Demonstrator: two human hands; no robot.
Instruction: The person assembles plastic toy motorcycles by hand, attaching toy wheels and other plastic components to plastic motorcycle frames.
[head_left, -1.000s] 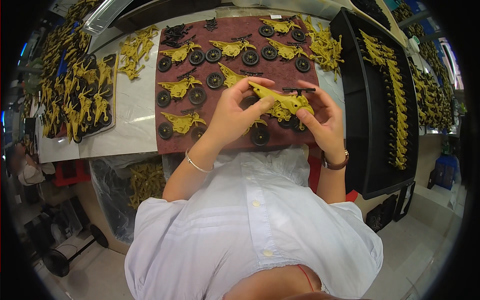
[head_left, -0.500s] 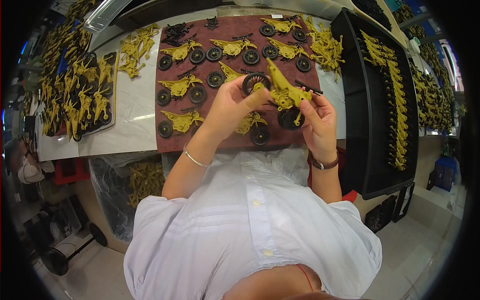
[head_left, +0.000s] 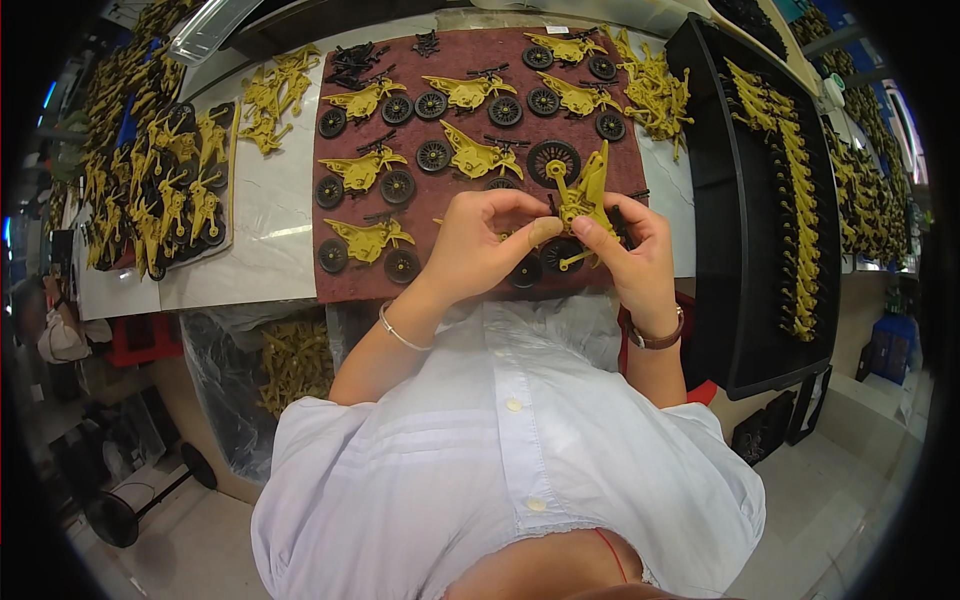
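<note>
Both hands are closed on a toy motorcycle [head_left: 592, 187] with a yellow body and black spoked wheels, held above a dark red cloth [head_left: 430, 58]. My left hand [head_left: 492, 238] pinches near its middle, thumb and fingertips by the yellow arm below the upper wheel [head_left: 540, 160]. My right hand [head_left: 640, 248] grips the body from the right, its thumb pressed on the yellow part near the lower wheel. Fingers partly hide the lower half of the toy. More yellow motorcycle bodies [head_left: 360, 168] with black wheels and handlebars lie in rows on the cloth around the hands.
Loose yellow parts lie in piles [head_left: 655, 95] right and left of the cloth, with black parts [head_left: 355, 65] at its far left corner. A black tray [head_left: 715, 230] with a row of yellow parts stands right. Motorcycles fill a tray [head_left: 160, 200] at left. A plastic-lined bag [head_left: 225, 370] hangs below.
My left hand has left the upper wheel and closed nearer the motorcycle's middle. The toy has turned, its upper wheel now farther right and its yellow arm showing. My right thumb has shifted left.
</note>
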